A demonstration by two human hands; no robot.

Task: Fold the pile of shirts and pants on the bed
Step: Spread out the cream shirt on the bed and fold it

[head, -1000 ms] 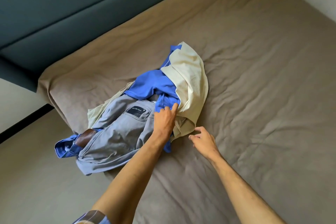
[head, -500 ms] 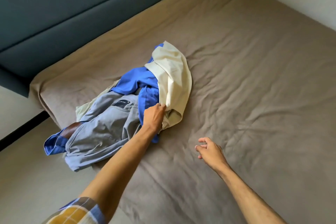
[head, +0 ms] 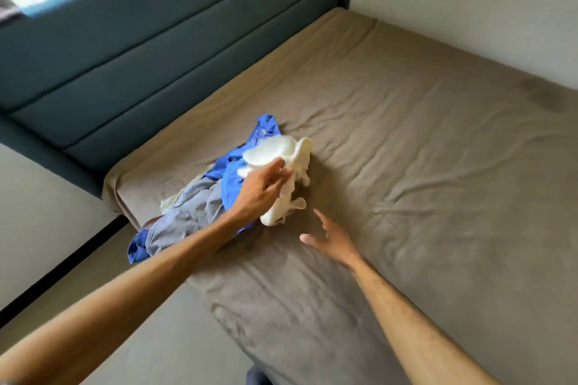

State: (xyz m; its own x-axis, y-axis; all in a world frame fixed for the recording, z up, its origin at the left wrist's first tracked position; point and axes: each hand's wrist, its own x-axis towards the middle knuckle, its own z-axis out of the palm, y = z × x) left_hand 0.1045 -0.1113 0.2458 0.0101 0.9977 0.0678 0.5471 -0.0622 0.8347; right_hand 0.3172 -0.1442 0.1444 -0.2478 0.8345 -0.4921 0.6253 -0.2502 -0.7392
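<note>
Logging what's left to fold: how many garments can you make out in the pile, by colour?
Cream: 2, a shirt in the left hand's grip and a piece under the pile
Blue: 1, shirt
Grey: 1, pants
Total: 4 visible; more may be hidden underneath.

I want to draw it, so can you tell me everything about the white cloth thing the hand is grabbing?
The white cloth is a cream-white garment of soft, thin fabric, bunched and crumpled, not folded. It is blurred, so its kind cannot be told. The left hand has it in its grip near the middle, and loose ends hang down toward the bed. It sits at the right edge of the pile, against a blue garment. The right hand is open nearby and does not touch it.
</note>
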